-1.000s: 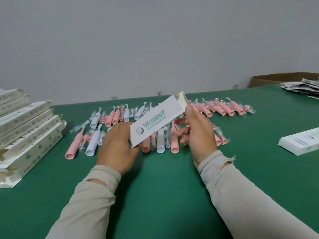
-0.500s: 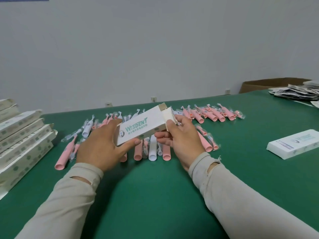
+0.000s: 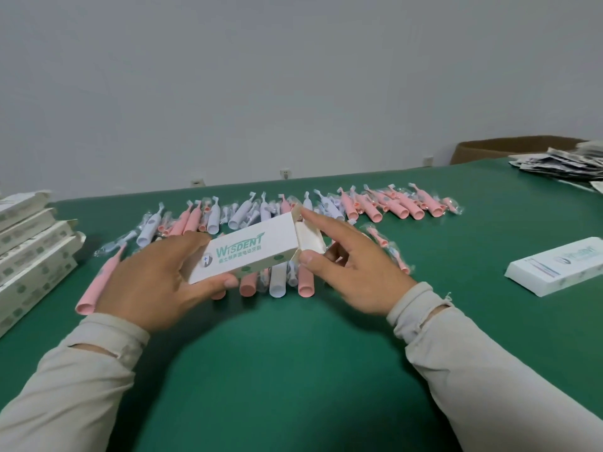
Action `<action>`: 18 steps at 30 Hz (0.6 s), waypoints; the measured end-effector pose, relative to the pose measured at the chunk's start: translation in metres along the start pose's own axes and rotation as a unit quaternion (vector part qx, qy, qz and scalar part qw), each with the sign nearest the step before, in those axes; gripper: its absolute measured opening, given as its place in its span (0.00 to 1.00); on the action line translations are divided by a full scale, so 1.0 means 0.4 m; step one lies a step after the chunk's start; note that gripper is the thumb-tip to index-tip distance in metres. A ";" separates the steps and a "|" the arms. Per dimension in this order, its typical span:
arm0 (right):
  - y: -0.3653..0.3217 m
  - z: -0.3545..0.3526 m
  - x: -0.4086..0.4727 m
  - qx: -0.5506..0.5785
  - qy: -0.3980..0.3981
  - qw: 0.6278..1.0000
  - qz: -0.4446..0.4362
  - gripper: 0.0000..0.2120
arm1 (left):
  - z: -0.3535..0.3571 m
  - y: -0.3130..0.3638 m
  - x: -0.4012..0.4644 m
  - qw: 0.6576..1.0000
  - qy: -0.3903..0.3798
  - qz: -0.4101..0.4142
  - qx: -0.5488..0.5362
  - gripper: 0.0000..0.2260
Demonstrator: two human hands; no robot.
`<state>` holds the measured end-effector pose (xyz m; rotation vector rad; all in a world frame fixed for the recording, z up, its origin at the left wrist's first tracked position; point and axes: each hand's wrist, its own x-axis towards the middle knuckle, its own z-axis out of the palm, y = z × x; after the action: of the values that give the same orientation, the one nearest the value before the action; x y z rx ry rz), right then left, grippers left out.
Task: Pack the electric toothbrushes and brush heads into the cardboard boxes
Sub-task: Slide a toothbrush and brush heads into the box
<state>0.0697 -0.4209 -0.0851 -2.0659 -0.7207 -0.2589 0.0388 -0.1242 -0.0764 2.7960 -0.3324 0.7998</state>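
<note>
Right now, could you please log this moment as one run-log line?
left hand: holds box | right hand: fingers at open end flap | toothbrushes: on table, unpacked

A plain pale grey wall [image 3: 293, 76] filled the upper half of the view, with small white sockets [image 3: 284, 173] low along it. Below, a table covered in green felt [image 3: 293, 370] stretched wide under soft, even light.

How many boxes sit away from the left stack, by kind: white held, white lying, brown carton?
Held white box, gripped by left hand and right hand: 1
Lying white box, at right: 1
Brown carton, far edge: 1
Total: 3
</note>
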 end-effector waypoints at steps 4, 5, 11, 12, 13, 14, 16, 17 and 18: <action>0.004 -0.011 -0.001 0.050 -0.058 0.997 0.002 0.28 | -0.011 0.010 -0.008 1.000 0.000 0.007 -0.024 0.34; 0.003 -0.016 -0.001 0.071 -0.077 0.994 0.014 0.26 | -0.011 0.012 -0.009 1.000 -0.004 0.007 -0.021 0.33; 0.076 -0.103 0.016 -0.029 0.216 0.961 0.169 0.12 | 0.002 0.010 -0.008 0.998 -0.001 -0.062 0.022 0.32; 0.096 -0.118 0.014 -0.098 0.240 0.941 0.216 0.09 | 0.003 0.011 -0.009 0.997 0.000 -0.072 0.027 0.33; 0.114 -0.127 0.012 -0.152 0.235 0.926 0.255 0.07 | 0.002 0.013 -0.010 0.996 0.001 -0.078 0.030 0.33; 0.127 -0.129 0.012 -0.191 0.210 0.917 0.280 0.07 | 0.001 0.017 -0.011 0.996 0.000 -0.085 0.032 0.33; 0.137 -0.117 0.020 -0.249 0.152 0.910 0.296 0.06 | -0.002 0.024 -0.012 0.995 -0.003 -0.095 0.033 0.34; 0.136 -0.109 0.026 -0.277 0.130 0.906 0.294 0.06 | -0.003 0.025 -0.012 0.995 -0.003 -0.096 0.031 0.34; 0.133 -0.102 0.033 -0.303 0.111 0.900 0.292 0.05 | -0.003 0.027 -0.012 0.995 -0.003 -0.095 0.029 0.34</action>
<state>0.1151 -0.4715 -0.0930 -2.6701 0.1771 -0.3985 0.0312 -0.1333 -0.0765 2.8284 -0.0424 0.7688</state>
